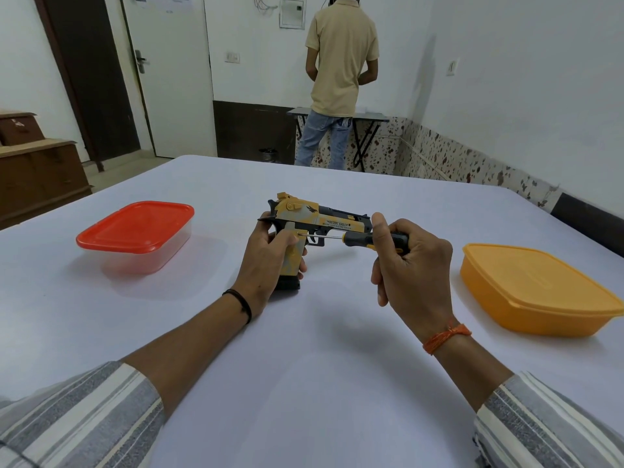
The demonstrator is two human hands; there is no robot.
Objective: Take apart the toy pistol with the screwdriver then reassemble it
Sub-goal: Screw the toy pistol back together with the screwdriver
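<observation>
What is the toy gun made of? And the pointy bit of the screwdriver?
The toy pistol looks like matte plastic, with flat yellow, grey and black color and printed lettering. The screwdriver's shaft looks like bare metal, thin, silvery and shiny.

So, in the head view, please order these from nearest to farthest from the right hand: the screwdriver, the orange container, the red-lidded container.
1. Screwdriver: gripped in the right hand itself.
2. Orange container: on the table, to the right of that hand.
3. Red-lidded container: far left, beyond the left hand and the toy pistol.
</observation>
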